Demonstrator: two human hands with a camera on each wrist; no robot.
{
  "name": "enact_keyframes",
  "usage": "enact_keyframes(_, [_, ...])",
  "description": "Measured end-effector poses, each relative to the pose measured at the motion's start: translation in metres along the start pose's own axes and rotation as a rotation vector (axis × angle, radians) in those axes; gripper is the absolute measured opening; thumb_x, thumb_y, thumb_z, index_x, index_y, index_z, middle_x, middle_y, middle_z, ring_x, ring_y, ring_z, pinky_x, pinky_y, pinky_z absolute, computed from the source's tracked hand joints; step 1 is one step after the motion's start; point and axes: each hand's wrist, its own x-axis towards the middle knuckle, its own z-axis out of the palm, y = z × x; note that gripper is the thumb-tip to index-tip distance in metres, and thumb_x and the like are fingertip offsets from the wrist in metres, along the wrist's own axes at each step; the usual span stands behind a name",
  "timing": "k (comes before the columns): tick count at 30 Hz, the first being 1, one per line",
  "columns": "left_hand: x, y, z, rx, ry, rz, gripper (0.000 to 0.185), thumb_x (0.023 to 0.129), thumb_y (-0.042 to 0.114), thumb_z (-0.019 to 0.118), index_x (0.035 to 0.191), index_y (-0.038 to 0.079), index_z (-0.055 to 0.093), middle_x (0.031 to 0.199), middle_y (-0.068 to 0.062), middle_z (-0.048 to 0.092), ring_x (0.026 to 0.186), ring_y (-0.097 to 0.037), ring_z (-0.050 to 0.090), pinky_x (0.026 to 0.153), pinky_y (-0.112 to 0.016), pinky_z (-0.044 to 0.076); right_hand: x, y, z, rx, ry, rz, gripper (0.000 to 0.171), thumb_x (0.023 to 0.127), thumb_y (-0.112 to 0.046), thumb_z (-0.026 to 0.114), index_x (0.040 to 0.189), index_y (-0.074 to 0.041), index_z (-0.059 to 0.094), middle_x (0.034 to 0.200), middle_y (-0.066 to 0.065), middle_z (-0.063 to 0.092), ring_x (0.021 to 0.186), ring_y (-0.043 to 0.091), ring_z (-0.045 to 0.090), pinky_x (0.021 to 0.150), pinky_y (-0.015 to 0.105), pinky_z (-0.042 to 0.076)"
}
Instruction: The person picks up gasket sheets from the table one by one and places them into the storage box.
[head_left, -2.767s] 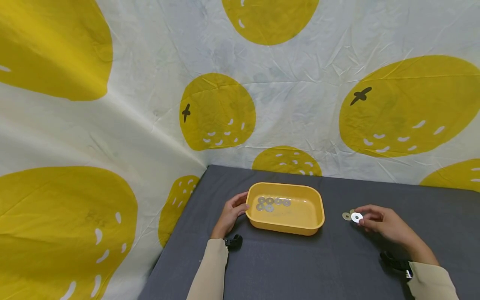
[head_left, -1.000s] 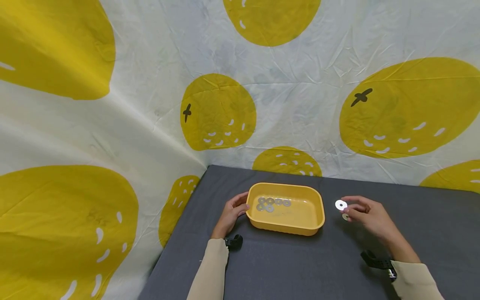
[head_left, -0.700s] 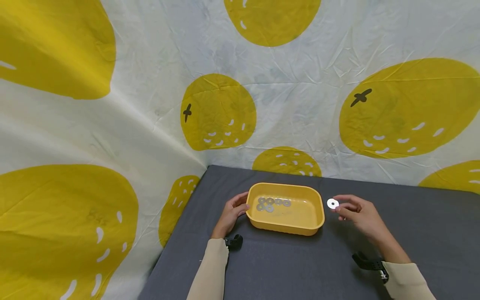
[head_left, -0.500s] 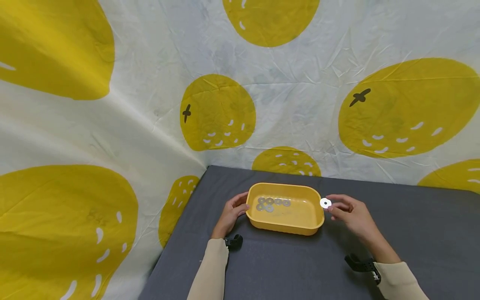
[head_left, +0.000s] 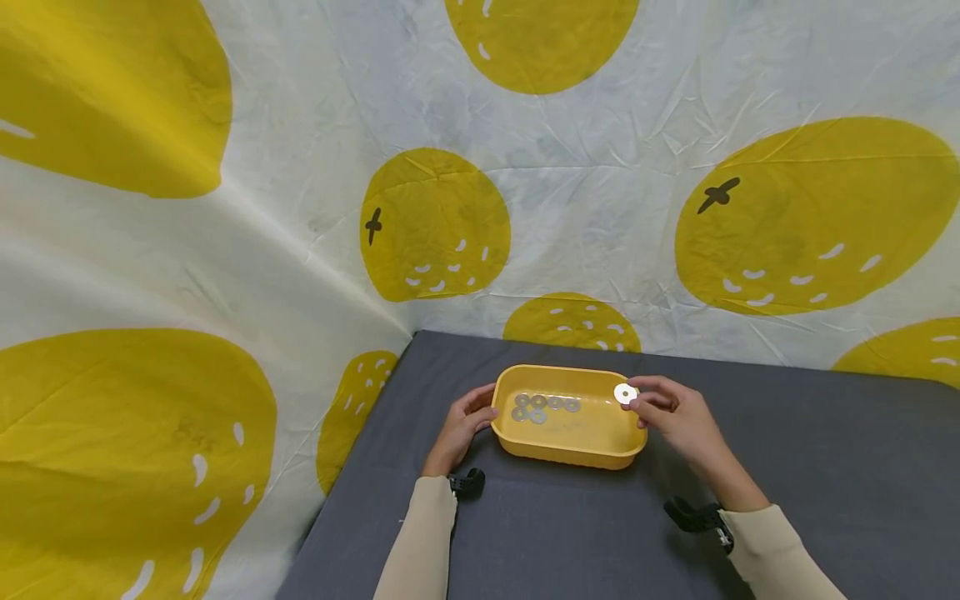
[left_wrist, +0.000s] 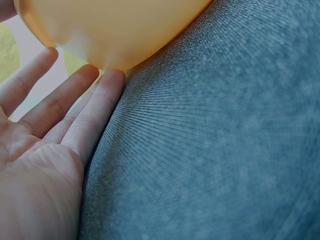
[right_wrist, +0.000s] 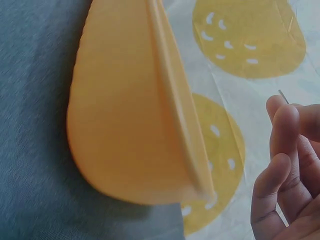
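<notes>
In the head view a yellow plastic tray [head_left: 570, 457] stands on the dark cloth, with several flat metal washers [head_left: 537, 416] lying inside toward its left. At the tray's left end is my left hand [head_left: 454, 429], its thumb by the rim. The left wrist view shows straight fingers [left_wrist: 60, 102] touching the outer wall. Over the tray's right end, my right hand [head_left: 678, 417] pinches a shiny washer [head_left: 624, 394] between thumb and fingertips, its face toward the camera. Only the thin edge of that washer [right_wrist: 283, 96] shows in the right wrist view.
Dark grey cloth [head_left: 540, 525] covers the table under the tray. Behind and to the left hangs a white sheet [head_left: 585, 225] printed with yellow fruit shapes. Each wrist wears a black strap.
My right hand has carried the pinched washer leftward from the table to above the tray's right end. Washers seen earlier on the cloth are out of sight. The left hand stays put.
</notes>
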Motion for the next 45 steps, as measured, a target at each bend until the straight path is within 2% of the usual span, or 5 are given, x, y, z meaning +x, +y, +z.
enact_keyframes(12, [0.000, 0.000, 0.000, 0.016, 0.002, -0.004, 0.052, 0.095, 0.013, 0.070, 0.146, 0.013, 0.057, 0.144, -0.014, 0.060, 0.123, -0.021, 0.064, 0.098, -0.033, 0.057, 0.017, -0.010, 0.020, 0.051, -0.015, -0.003, 0.039, 0.101, -0.015, 0.065, 0.138, -0.003, 0.059, 0.106, 0.013, 0.079, 0.075, 0.019, 0.068, 0.070, 0.031, 0.055])
enact_keyframes(23, [0.000, 0.000, 0.000, 0.037, 0.003, -0.002, 0.050, 0.098, 0.010, 0.065, 0.147, 0.012, 0.056, 0.146, -0.017, 0.058, 0.130, -0.034, 0.060, 0.100, -0.035, 0.056, 0.032, -0.011, 0.046, 0.093, -0.042, 0.040, 0.038, 0.102, -0.014, 0.063, 0.138, -0.004, 0.059, 0.110, 0.019, 0.077, 0.076, 0.020, 0.068, 0.071, 0.027, 0.054])
enact_keyframes(29, [0.000, -0.001, -0.001, 0.040, -0.004, -0.001, 0.051, 0.098, 0.011, 0.065, 0.148, 0.011, 0.055, 0.147, -0.017, 0.057, 0.132, -0.035, 0.059, 0.101, -0.035, 0.055, 0.039, -0.008, 0.060, 0.151, -0.061, 0.073, 0.041, 0.101, -0.012, 0.064, 0.140, -0.002, 0.058, 0.110, 0.018, 0.077, 0.071, 0.014, 0.065, 0.069, 0.026, 0.052])
enact_keyframes(34, [-0.001, 0.002, 0.000, 0.029, -0.004, -0.005, 0.052, 0.097, 0.009, 0.065, 0.147, 0.010, 0.055, 0.146, -0.017, 0.058, 0.130, -0.034, 0.059, 0.099, -0.034, 0.056, 0.047, -0.005, 0.073, 0.197, -0.067, 0.109, 0.040, 0.100, -0.009, 0.065, 0.138, 0.001, 0.058, 0.105, 0.015, 0.078, 0.071, 0.016, 0.065, 0.068, 0.025, 0.052])
enact_keyframes(45, [-0.001, 0.002, -0.001, 0.048, 0.003, -0.013, 0.051, 0.097, 0.012, 0.066, 0.147, 0.011, 0.056, 0.144, -0.016, 0.059, 0.128, -0.031, 0.061, 0.100, -0.036, 0.056, 0.058, -0.001, 0.087, 0.173, -0.058, 0.146, 0.036, 0.100, -0.008, 0.064, 0.134, 0.000, 0.061, 0.109, 0.021, 0.077, 0.076, 0.023, 0.067, 0.072, 0.030, 0.055])
